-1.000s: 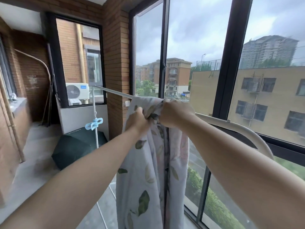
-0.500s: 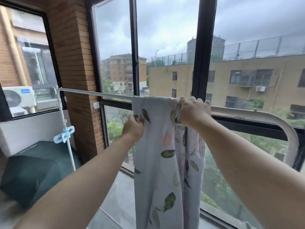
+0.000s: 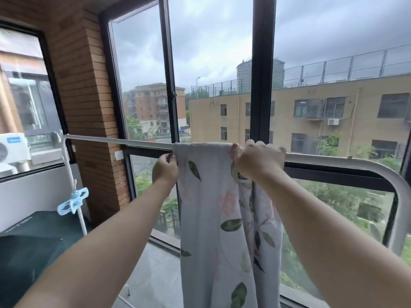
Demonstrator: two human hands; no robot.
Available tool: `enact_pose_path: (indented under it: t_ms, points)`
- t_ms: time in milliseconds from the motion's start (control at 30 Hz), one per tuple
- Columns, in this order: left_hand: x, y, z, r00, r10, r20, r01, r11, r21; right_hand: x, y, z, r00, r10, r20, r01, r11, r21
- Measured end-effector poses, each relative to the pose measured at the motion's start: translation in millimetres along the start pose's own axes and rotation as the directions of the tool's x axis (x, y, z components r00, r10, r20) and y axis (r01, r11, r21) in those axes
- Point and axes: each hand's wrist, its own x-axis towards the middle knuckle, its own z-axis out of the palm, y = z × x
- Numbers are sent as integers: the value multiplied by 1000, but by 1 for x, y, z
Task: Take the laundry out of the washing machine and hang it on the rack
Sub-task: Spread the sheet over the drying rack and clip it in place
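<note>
Your L hand (image 3: 165, 167) pinches the leaf-print cloth (image 3: 206, 196) at its left edge, just under the rack bar (image 3: 111, 140). Your R hand (image 3: 260, 162) is clenched round the cloth's bunched right side & over the bar. Btw the 2 hands the cloth lies flat over the bar & hangs down below both wrists. Left of your L hand & lower, 1 blue clip (image 3: 72, 202) sits on the rack's upright pole (image 3: 66, 170), w/ a dark green umbrella (image 3: 26, 252) beneath it.
</note>
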Motion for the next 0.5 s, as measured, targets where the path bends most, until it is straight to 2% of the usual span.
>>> enact_pose_path:
  t_ms: [100, 167, 300, 433, 500]
  points:
    - [9, -1, -4, 996, -23, 91, 22, 1000, 12, 2, -9, 1, 999, 31, -20, -31, 999, 33]
    - [13, -4, -2, 983, -43, 179, 51, 998, -44, 6, -12, 1, 999, 37, -12, -36, 998, 54]
    - [19, -15, -6, 981, -61, 183, 70, 997, -41, 9, -12, 11, 993, 66, -95, -61, 997, 51]
    - [24, -20, -15, 952, -132, 277, 196, 956, -216, 9, -14, 17, 984, 64, -164, -60, 998, 28]
    - [26, -20, -19, 954, -112, 278, 175, 961, -214, 10, -15, 18, 983, 68, -170, -65, 998, 22]
